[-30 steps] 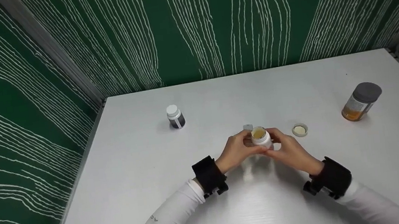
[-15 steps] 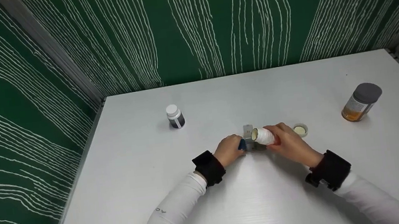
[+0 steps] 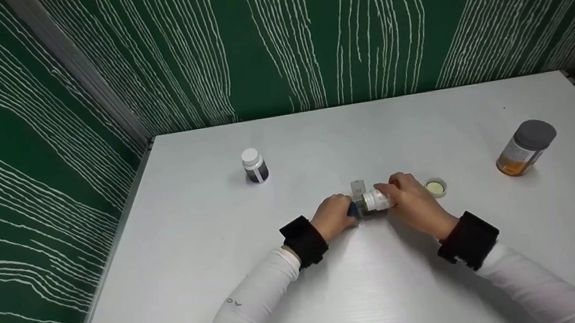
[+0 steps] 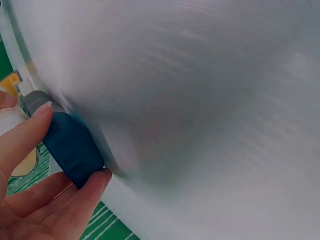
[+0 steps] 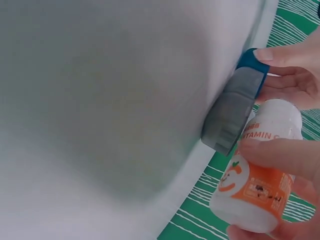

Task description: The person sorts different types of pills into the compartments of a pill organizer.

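My right hand (image 3: 416,206) grips a white vitamin C bottle (image 5: 255,180) with an orange label. The bottle lies tipped on its side in the head view, its uncapped mouth facing left over a small pill case (image 5: 230,110). This case has a blue end (image 4: 75,150) and a see-through grey body, with its clear lid (image 3: 358,188) swung up at the back. Fingers and thumb of my left hand (image 3: 331,216) pinch the blue end, holding the case at the table. The inside of the case is mostly hidden behind the bottle's neck.
A round bottle cap (image 3: 436,187) lies upturned just right of my right hand. Farther back on the left stands a white-capped bottle (image 3: 255,166) with a dark label. At the right is a larger amber jar (image 3: 526,147) with a grey lid, on the white table (image 3: 214,278).
Both hands held the bottle upright at first. My left hand has left it and taken the case's blue end, while my right hand has tipped the bottle leftward and brought its mouth over the case.
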The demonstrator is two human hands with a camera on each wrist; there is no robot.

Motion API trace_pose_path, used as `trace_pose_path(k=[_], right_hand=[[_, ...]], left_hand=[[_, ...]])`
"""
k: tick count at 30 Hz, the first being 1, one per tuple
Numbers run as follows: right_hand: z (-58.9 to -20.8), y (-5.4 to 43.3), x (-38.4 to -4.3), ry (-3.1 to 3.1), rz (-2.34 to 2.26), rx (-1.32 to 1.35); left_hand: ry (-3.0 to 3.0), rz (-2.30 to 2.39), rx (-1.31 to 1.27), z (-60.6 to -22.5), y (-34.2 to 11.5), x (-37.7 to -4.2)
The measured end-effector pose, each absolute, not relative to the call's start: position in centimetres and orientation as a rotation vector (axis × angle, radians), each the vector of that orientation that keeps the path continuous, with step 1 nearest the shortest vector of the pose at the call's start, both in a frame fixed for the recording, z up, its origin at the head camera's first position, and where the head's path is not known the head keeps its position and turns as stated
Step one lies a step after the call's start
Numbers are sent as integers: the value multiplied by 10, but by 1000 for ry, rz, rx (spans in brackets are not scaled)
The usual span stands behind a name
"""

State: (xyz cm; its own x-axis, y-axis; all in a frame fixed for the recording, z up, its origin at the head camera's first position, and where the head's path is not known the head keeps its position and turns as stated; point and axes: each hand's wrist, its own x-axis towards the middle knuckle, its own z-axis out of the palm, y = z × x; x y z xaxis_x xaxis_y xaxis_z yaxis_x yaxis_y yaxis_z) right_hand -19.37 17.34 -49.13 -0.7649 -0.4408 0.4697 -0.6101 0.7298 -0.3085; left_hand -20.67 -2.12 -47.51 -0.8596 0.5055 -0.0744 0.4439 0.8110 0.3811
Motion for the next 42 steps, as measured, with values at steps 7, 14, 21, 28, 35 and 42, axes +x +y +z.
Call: trace_pose_path(k=[7, 14, 21, 28, 35, 42], right_hand=[[-492, 171, -198, -2420, 501, 900], [-493, 169, -201, -2352, 444, 953], [-492, 167, -202, -2334, 401, 996], [-492, 166, -202, -2300, 317, 1036], [-490, 165, -203, -2340, 353, 1030], [-492, 166, -205, -2335, 390, 1023]], left_hand=[[2798, 551, 752, -476, -21, -208], [2812, 550, 765, -475, -21, -208], [2839, 530, 776, -476, -21, -208], [2829, 510, 766, -478, -21, -209], [2818, 492, 771, -478, -21, -210], [2806, 506, 775, -477, -22, -210]])
